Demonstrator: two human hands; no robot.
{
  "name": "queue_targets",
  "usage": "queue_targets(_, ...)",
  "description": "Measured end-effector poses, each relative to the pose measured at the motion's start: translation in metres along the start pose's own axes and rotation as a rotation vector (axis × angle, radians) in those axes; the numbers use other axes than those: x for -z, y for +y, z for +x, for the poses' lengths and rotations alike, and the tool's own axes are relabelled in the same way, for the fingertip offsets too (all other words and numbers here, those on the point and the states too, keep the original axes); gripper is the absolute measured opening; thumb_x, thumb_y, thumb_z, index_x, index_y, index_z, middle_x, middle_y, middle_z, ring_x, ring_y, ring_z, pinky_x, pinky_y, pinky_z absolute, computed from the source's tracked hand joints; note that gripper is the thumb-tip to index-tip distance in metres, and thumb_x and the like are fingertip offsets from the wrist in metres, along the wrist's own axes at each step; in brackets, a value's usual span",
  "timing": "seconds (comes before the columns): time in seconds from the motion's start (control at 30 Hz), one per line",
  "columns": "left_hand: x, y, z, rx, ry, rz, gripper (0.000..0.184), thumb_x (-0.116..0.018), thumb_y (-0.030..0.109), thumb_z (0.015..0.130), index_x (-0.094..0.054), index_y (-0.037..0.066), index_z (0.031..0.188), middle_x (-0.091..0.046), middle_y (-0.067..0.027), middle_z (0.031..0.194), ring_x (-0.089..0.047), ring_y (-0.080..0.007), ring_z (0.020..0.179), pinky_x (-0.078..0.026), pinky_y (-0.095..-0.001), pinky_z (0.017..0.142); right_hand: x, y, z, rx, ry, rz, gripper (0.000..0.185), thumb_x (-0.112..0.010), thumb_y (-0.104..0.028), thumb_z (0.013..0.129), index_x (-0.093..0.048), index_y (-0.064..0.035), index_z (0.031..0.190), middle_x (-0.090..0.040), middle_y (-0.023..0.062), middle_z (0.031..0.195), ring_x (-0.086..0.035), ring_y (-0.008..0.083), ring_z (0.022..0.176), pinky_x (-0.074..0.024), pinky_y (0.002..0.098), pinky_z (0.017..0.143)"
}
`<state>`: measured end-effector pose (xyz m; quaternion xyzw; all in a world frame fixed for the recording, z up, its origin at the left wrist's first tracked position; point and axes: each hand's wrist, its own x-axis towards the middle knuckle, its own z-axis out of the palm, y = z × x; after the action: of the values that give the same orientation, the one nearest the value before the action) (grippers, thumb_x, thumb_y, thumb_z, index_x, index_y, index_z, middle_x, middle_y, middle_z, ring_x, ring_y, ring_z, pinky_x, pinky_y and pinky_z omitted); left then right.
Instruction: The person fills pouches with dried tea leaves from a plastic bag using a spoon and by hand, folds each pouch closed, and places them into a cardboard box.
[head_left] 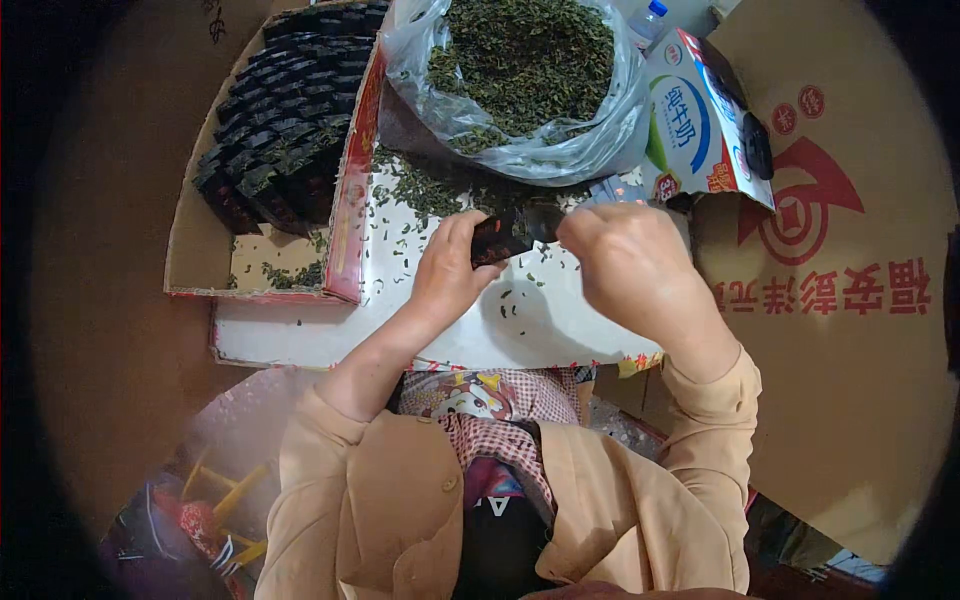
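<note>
You have two bare hands here, one left hand [452,262] and one right hand [628,255], with one small black packet [500,238] and one dark, rounded, spoon-like tool [543,220]. You count one open brown cardboard box [350,240]; its overlapping glossy black packets [290,110] are too many to number exactly. You also see one clear plastic bag [622,125], one white-and-blue printed milk carton [683,115], one blue-capped bottle [648,24] and one white table [270,330].
</note>
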<state>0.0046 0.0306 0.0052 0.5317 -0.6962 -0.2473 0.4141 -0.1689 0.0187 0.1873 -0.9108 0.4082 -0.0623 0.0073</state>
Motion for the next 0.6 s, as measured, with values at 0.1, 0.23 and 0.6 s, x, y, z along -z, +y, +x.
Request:
queue_targets(0.1,0.006,0.002,-0.001,0.029,0.005,-0.01,0.065,-0.08,0.008,0.064,-0.045,0.004,0.118,-0.054,-0.018,0.11,-0.054,-0.0373,0.101,-0.046,-0.0425,0.086,0.001,0.011,-0.01,-0.06,0.056,0.089,0.004,-0.065,-0.002,0.074,-0.062,-0.0017,0.077,-0.061,0.0147,0.069,-0.061,0.0336,0.067,-0.0477,0.04,0.058)
queue_targets(0.23,0.01,-0.001,-0.002,0.096,-0.003,-0.037,0.065,-0.081,0.01,0.064,-0.045,0.004,0.118,-0.053,-0.0179,0.108,-0.055,-0.0371,0.1,-0.046,-0.042,0.085,-0.014,0.035,-0.024,-0.044,0.247,0.347,0.01,-0.068,-0.002,0.077,-0.065,0.0004,0.086,-0.061,0.0124,0.069,-0.061,0.0268,0.065,-0.0468,0.0354,0.057)
queue_targets(0.6,0.034,-0.012,-0.051,0.248,-0.004,-0.308,0.066,-0.082,0.016,0.068,-0.043,0.002,0.119,-0.053,-0.0142,0.108,-0.057,-0.0247,0.097,-0.047,-0.0343,0.085,-0.132,0.021,-0.002,-0.823,-0.087,1.584,0.018,-0.061,-0.014,0.09,-0.066,0.0024,0.093,-0.066,0.0053,0.078,-0.06,0.0103,0.063,-0.0504,0.0231,0.06)
